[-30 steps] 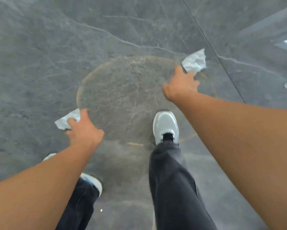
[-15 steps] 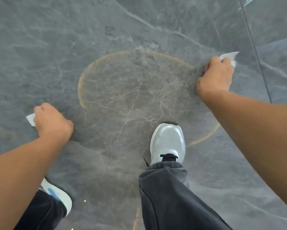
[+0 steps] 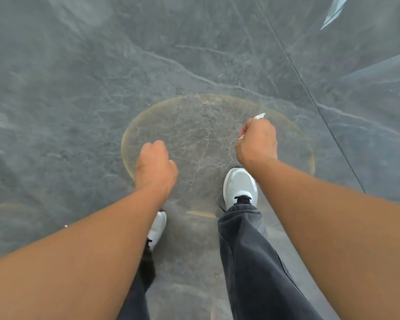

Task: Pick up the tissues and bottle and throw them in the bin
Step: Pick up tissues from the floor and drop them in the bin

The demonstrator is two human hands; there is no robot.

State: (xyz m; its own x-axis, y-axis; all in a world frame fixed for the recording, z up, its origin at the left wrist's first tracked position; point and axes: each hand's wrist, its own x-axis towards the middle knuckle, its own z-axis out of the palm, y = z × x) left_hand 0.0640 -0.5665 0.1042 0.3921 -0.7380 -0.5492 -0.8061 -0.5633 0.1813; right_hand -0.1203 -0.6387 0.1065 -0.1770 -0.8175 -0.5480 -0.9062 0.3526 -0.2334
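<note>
My right hand [image 3: 257, 140] is a closed fist above the floor, gripping a white tissue [image 3: 259, 116] whose corner sticks out past the knuckles. My left hand [image 3: 156, 166] is also a closed fist, lower and to the left; the tissue it took hold of earlier is hidden inside it now. No bottle and no bin are in view.
I stand on a grey marble floor with a round brownish ring mark [image 3: 217, 144] under my hands. My white shoes [image 3: 240, 187] and dark trousers [image 3: 252, 262] fill the lower middle. A thin floor joint [image 3: 309, 98] runs diagonally at the right.
Both hands have risen from the floor and drawn in toward the middle, each closed around its tissue. The left tissue, visible before, is now hidden in the fist.
</note>
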